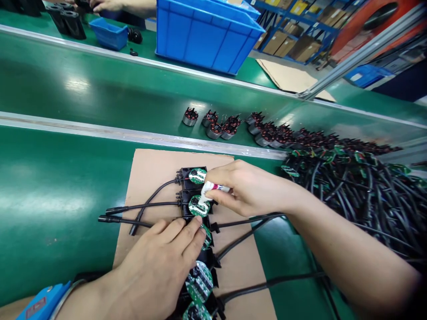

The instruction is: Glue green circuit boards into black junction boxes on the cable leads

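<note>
My right hand (248, 189) pinches a small white tube (209, 188), its nozzle tip down at a round green circuit board (193, 209). White paste lies on that board and on the farther circuit board (196, 176). Fingers stretched out, my left hand (153, 262) lies over the row and partly hides a third circuit board (207, 238); its fingertips reach the near edge of the board under the nozzle. Nearer me is another circuit board (200, 280). The boards sit on black housings with black cables, on a cardboard sheet (150, 173).
A heap of black cables with green boards (360, 195) lies at the right. Copper-wound motor stators (230, 126) stand along the channel behind a metal rail (143, 140). A large blue crate (207, 40) and a small blue bin (109, 34) are farther back, near another person's hand (108, 5).
</note>
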Demonstrator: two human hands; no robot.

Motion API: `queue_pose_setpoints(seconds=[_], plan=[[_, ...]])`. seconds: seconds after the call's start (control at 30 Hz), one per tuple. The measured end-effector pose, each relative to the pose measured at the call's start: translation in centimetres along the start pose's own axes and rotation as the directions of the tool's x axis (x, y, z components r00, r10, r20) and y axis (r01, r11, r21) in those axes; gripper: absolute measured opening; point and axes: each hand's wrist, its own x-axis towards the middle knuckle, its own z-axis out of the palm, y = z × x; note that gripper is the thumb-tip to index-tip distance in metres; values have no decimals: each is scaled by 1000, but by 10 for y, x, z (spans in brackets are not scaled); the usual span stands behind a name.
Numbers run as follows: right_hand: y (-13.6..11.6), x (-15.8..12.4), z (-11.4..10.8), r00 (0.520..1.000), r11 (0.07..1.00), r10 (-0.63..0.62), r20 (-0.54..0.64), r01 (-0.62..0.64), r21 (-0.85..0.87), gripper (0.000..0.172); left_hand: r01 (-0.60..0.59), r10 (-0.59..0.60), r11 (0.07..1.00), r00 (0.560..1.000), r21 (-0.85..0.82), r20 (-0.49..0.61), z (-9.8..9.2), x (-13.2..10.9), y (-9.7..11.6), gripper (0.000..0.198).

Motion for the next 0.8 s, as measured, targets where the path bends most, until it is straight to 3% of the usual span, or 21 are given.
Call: queue_pose_setpoints(seconds=[0.17,0.3,0.4,0.6,0.8], plan=[[1,-10,-3,998,1000,-3,-56,3,-4,22,7,-7,1000,1000,14,-21,-7,2,0,51],[-11,-27,-5,991,995,32,-129,-19,97,22,-61,64,998,991,30,-117,-16,-5,7,37],[-25,-32,4,993,982,16,-113,6,187,21,-100,111,992,978,73,-179,-16,-14,15,29],[-38,-18,26,987,981,-71,-142,94,169,23,-80,92,994,984,80,-150,-11,-20,21,35],[-37,-17,26,994,985,-64,-87,77,153,24,-74,87,994,982,82,-166,-11,-21,21,36]])
